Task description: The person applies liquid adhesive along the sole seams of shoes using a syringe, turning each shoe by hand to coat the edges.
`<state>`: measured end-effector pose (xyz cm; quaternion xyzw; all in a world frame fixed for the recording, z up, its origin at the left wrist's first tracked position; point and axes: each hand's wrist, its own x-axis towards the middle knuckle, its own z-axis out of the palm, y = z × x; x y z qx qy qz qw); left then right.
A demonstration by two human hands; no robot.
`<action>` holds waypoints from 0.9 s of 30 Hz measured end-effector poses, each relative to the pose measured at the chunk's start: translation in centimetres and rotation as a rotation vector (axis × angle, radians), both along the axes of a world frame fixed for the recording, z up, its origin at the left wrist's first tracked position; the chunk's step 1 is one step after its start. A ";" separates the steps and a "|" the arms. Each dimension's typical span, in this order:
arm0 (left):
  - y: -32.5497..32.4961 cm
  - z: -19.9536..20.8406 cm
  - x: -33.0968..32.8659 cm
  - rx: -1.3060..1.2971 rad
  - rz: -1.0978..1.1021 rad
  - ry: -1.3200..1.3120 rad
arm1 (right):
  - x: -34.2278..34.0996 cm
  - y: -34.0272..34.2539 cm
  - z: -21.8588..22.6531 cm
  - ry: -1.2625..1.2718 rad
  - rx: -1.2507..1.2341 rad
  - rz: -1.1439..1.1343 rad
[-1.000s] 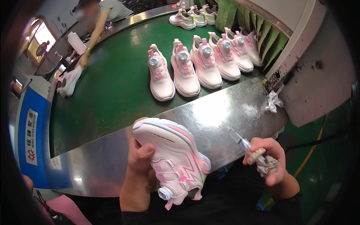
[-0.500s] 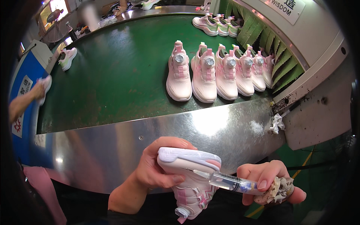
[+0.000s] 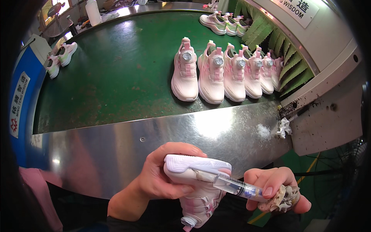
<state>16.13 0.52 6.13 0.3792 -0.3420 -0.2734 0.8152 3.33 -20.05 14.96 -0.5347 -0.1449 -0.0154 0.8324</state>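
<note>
My left hand (image 3: 156,176) grips a pale pink sneaker (image 3: 199,195) by its heel side, fingers behind and thumb along the upper. The shoe is tipped over, with its white sole uppermost and its lacing dial pointing down toward me. In my right hand (image 3: 276,178) is a clear syringe (image 3: 236,186), pointing left at the seam between sole and upper near the toe. Its tip is hard to make out against the shoe, so I cannot tell whether it touches. A crumpled, stained wad (image 3: 285,198) sits at the syringe's rear, held in the same hand.
Beyond a metal ledge (image 3: 116,141) lies a green conveyor belt (image 3: 116,77). Several matching sneakers (image 3: 185,77) stand in a row at right, by a green strip curtain (image 3: 295,69). Two shoes (image 3: 67,53) are at far left. Crumpled white tissue (image 3: 284,127) lies at the ledge's right end.
The syringe's tip has shifted rightward along the seam toward the toe. The shoe has tilted slightly. At far left, another person's hand is gone, and a second shoe now stands by the first.
</note>
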 end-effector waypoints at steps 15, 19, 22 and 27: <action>-0.3 0.0 0.3 -0.044 0.038 0.216 | -2.0 -1.0 -2.0 0.052 0.019 -0.081; 0.1 -0.8 0.7 0.017 0.055 0.277 | -2.7 -1.7 -3.8 0.009 0.034 -0.063; -0.7 -1.3 0.8 0.113 0.173 0.274 | -3.2 -2.6 -6.1 0.030 0.144 0.008; -1.5 -0.7 1.3 0.119 -0.045 0.321 | -3.9 -2.7 -7.6 0.018 0.133 0.017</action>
